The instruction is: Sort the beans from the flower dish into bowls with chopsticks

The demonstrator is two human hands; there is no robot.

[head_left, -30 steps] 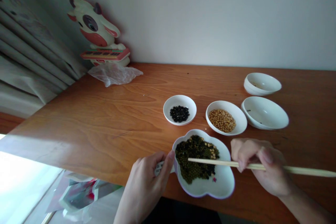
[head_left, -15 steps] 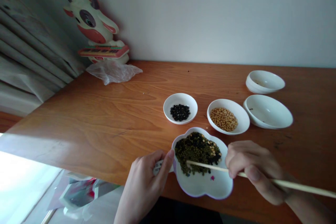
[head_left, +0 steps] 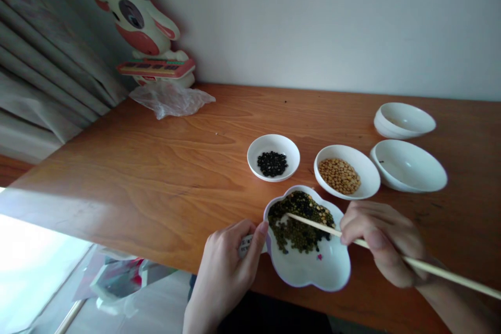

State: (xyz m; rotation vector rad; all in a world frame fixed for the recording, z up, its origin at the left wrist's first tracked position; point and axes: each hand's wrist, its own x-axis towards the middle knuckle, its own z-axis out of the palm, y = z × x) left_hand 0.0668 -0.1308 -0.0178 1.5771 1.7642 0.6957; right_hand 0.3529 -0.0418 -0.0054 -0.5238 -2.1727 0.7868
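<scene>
My left hand (head_left: 230, 261) is closed around the labelled handle of a white flower-shaped dish (head_left: 313, 274) with a lilac rim, at the table's front edge. Mixed green, black and yellow beans (head_left: 301, 222) lie in the dish, mostly toward its far side. In my right hand (head_left: 383, 242) is a pale chopstick (head_left: 442, 271), its tip among the beans at the dish's left. Just beyond the dish stand a white bowl (head_left: 253, 159) of black beans and a white bowl (head_left: 370, 169) of yellow beans.
Two more white bowls sit at the right: a nearer bowl (head_left: 415, 167) with a dark speck and a farther bowl (head_left: 405, 120). A clear plastic bag (head_left: 172, 100) lies before a cow-shaped toy keyboard (head_left: 156, 68) at the back left. A bin (head_left: 117, 279) stands below the table.
The chopstick tip has moved through the beans toward the dish's far left, baring some of the dish's white bottom there. My left hand still holds the handle. The whole view has shifted slightly.
</scene>
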